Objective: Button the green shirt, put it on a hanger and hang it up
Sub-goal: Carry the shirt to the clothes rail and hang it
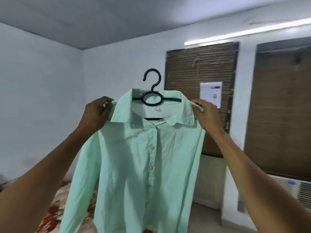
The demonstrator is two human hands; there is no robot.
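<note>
Shirt: the green shirt point(144, 158) is hanging in mid-air in front of the person, front facing the camera, placket closed down the middle with two buttons showing, collar spread open at the top.
Hanger: the black hanger point(152, 98) is sitting inside the shirt's neck, its hook sticking up free above the collar and catching on nothing.
Left hand: the left hand point(96, 113) is pinching the shirt's shoulder beside the collar, fingers curling round a fold of cloth.
Right hand: the right hand point(206, 113) is gripping the opposite shoulder the same way, fingers closing on the fabric.
Sleeves: both are dangling down along the sides of the shirt.
Below: a floral bedspread point(55, 209) is lying under the shirt at lower left.
Behind: two brown blinds point(200, 68) are covering the windows, a white paper point(211, 93) is stuck on the nearer one, and a tube light point(235, 33) is glowing above them.
</note>
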